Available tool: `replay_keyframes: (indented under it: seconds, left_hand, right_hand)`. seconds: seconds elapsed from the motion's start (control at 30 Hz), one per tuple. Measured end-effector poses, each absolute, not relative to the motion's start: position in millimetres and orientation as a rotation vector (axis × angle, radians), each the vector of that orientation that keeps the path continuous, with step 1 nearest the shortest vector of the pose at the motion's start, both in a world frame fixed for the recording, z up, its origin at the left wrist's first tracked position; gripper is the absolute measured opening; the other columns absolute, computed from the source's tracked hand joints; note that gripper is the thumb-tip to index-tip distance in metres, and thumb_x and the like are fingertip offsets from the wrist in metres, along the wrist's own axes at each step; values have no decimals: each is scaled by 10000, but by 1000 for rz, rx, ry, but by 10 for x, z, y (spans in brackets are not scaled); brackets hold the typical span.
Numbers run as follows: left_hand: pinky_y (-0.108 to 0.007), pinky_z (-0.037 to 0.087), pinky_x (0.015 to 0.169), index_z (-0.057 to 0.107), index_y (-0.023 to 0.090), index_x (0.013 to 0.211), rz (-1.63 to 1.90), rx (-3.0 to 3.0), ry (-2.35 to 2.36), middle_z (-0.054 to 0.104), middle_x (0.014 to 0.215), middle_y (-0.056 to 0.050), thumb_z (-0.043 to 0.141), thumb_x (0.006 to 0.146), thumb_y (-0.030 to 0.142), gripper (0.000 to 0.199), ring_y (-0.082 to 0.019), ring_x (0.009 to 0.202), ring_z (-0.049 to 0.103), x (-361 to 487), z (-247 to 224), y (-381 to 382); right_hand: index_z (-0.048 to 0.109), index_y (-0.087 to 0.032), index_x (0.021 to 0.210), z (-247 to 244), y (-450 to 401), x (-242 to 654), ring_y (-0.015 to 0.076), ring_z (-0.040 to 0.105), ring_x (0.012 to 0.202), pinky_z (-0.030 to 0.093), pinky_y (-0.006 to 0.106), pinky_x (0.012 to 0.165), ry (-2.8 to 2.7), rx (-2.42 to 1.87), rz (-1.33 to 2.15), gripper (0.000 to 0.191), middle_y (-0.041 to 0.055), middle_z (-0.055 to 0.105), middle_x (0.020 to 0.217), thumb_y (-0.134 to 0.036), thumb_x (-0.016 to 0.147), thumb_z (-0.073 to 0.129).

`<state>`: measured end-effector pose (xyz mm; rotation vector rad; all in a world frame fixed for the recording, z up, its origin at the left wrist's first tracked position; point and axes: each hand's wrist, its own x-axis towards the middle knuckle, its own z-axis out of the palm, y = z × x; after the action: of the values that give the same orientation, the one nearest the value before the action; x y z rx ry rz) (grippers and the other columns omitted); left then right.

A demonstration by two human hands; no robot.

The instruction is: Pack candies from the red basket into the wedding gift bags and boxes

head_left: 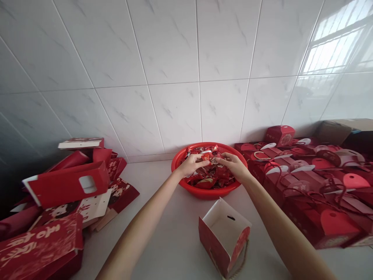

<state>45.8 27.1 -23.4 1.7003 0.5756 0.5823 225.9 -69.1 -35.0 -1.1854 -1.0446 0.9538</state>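
A round red plastic basket [210, 193] holds many red-wrapped sweets [205, 182]. Over its left part, my left hand [192, 164] has thumb and fingers closed on a small red packet [206, 156]. My right hand [233, 165] reaches in from the other side, its fingers bent and pinched at a red wrapper with dark print [215, 161]. In front of the basket stands an open red box [214, 251] with a white inside and a twined cord handle; neither hand touches it.
Red cartons and flat printed card pieces [72, 184] lie heaped at the left. Rows of red gift boxes with cords [309, 182] fill the right side. A brown cardboard box [332, 132] sits behind them. A tiled wall [175, 50] rises behind the basket.
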Motion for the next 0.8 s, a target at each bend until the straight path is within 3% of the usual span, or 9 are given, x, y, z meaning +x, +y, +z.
replay_keyframes:
  seconds: [0.17, 0.33, 0.57, 0.67, 0.8]
  left_hand:
    - [-306, 533, 778, 755, 150, 904, 622, 1750, 526, 765, 858, -44, 819, 702, 428, 350, -206, 831, 684, 472, -256, 293]
    - [-285, 510, 724, 704, 172, 681, 899, 1847, 831, 721, 699, -12, 647, 710, 303, 146, -201, 762, 669, 457, -290, 377]
    - [-311, 542, 809, 711, 175, 763, 906, 1999, 949, 771, 876, -56, 434, 772, 241, 284, -197, 849, 705, 561, -261, 631]
    - [-314, 528, 810, 728, 167, 820, 791, 2149, 966, 774, 932, -74, 507, 770, 233, 236, -210, 877, 699, 692, -187, 755]
    - [-281, 505, 758, 752, 208, 793, 453, 2398, 897, 765, 871, -24, 734, 632, 223, 163, -219, 845, 687, 846, -143, 785]
  right_hand:
    - [656, -189, 766, -360, -676, 2259, 126, 563, 569, 440, 250, 526, -947, -1138, 878, 471, -21, 639, 641, -486, 510, 919]
    - [634, -187, 738, -361, -656, 2281, 96, 529, 534, 431, 231, 510, -760, -1002, 827, 468, -47, 600, 593, -447, 480, 926]
    - [582, -205, 734, -341, -644, 2279, 135, 590, 490, 477, 267, 501, -722, -902, 899, 383, 11, 680, 633, -387, 529, 849]
    - [571, -212, 736, -326, -639, 2272, 129, 554, 450, 433, 251, 452, -684, -914, 877, 308, 1, 664, 591, -329, 547, 784]
    - [559, -228, 739, -324, -626, 2279, 117, 505, 450, 391, 229, 432, -642, -921, 828, 239, -30, 631, 538, -260, 553, 705]
